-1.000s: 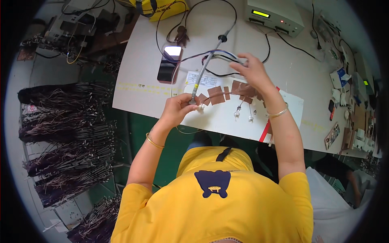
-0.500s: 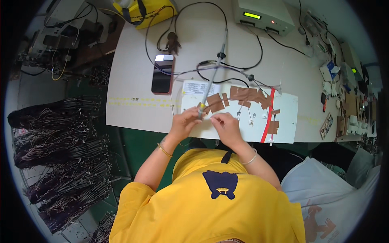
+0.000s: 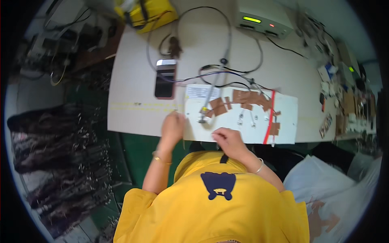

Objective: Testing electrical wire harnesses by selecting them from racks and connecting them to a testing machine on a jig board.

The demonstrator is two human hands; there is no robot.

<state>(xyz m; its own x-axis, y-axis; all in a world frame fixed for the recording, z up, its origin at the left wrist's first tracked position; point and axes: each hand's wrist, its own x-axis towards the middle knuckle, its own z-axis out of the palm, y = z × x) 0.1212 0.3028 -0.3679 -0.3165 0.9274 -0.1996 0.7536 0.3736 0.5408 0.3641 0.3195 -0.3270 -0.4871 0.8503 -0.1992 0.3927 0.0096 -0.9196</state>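
Nearest the body, the right hand (image 3: 227,139) sits at the front edge of the worktop (image 3: 137,117), fingers curled in loosely; it may pinch something thin, but whether it holds anything cannot be told. The left hand (image 3: 173,126) rests just beyond, at the near left corner of the white card (image 3: 283,121), fingers bent down, its grasp also hidden. Between them, a little farther, the tip of the slim metal tool (image 3: 207,107) lies on the card beside brown tape pieces (image 3: 247,99). For this fine work it seems best to keep both wrists braced on the worktop edge, steady the card with the left hand, and bring small parts to the tool tip without snagging the cables. Farther off lie a phone (image 3: 165,79), looping cables (image 3: 227,48), a grey box with a green light (image 3: 261,20) and a yellow case (image 3: 148,14). Compared with half a second ago, the hands have parted and drawn back toward the body; they were then together over the card's near edge.
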